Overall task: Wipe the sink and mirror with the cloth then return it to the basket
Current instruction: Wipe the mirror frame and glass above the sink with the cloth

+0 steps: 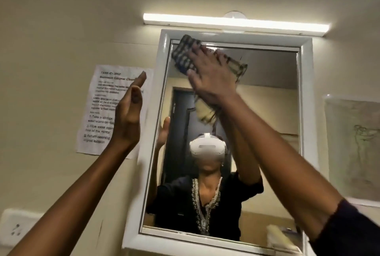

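Cream-painted wall fills the view, with a white-framed mirror (pixel 257 111) hung under a lit tube light (pixel 236 22) and a printed instruction sheet (pixel 107 109) taped just to the left of the frame. Your right hand (pixel 209 76) is flat and spread against the upper left part of the glass, pressing the checked cloth (pixel 185 56) onto it; part of the cloth bunches above your fingers at the top corner of the frame and a loose tail hangs below your palm. Your left hand (pixel 131 111) is raised beside the mirror's left edge, open, fingers together, holding nothing and touching neither frame nor paper as far as you can judge. The sink and the basket are out of view, so you cannot tell from here how that part stands. You appear to be working the top of the mirror, with most of the glass below your hand not yet covered. Watch the loose tail: since you hold the cloth by flat pressure alone, easing off during a sweep could let it slide down and drop. A stroke carried too far left could catch the taped sheet and tear it loose, and one pushed too high could knock the light. Leaning hard on the glass could also rock the frame on its mount.
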{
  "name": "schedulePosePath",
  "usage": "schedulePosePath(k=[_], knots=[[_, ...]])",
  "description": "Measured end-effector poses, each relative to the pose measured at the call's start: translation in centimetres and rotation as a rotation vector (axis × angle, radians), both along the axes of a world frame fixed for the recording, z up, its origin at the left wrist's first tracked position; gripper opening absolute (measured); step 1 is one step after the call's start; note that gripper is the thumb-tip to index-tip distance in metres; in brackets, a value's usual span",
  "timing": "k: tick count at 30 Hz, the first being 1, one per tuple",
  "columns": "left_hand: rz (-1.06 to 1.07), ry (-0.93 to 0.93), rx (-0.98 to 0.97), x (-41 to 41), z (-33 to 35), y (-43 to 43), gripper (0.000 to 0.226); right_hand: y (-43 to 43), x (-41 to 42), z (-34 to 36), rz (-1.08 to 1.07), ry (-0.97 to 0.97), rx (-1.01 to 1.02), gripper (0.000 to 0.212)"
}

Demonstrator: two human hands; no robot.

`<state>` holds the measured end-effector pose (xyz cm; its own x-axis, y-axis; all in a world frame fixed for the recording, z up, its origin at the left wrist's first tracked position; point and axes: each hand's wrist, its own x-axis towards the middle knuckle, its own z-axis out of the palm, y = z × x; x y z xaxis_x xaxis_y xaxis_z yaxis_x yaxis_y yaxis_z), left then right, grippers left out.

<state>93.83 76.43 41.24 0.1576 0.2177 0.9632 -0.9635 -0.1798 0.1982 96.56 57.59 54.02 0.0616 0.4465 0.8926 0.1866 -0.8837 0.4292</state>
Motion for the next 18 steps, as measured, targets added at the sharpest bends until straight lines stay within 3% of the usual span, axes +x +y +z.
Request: schedulePosePath(k=[3, 6, 8, 10, 11, 14, 18], knots=[[0.032, 0.037, -0.029, 0.5, 0.6, -1.1, 0.064, 0.7, 0.2, -9.2, 0.023, 0.109, -0.258, 0.055], [0.142, 0.033, 0.033, 1.5, 1.4, -1.4, 0.058, -1.2, -0.7, -16.9, 0.002, 0.265, -0.672, 0.05], [0.239, 0.028, 0.093, 2.8, 1.7, -1.7, 0.065, -3.4, -1.3, -16.8, 0.008, 0.294, -0.736, 0.049], [0.312, 0.019, 0.132, 3.9, 1.6, -2.3, 0.087, -5.4, -1.5, -13.7, 0.0, 0.249, -0.636, 0.049], [0.357, 0.008, 0.148, 4.9, 1.5, -2.5, 0.088, -6.3, -1.8, -11.4, 0.013, 0.227, -0.525, 0.049], [0.618, -0.068, 0.184, 7.8, 1.4, -2.5, 0.064, -9.8, -2.9, -3.0, 0.037, 0.112, -0.113, 0.049], [0.654, -0.174, 0.166, 6.9, 1.3, -2.8, 0.069, -11.3, -3.4, 1.7, -0.038, -0.065, 0.274, 0.053]])
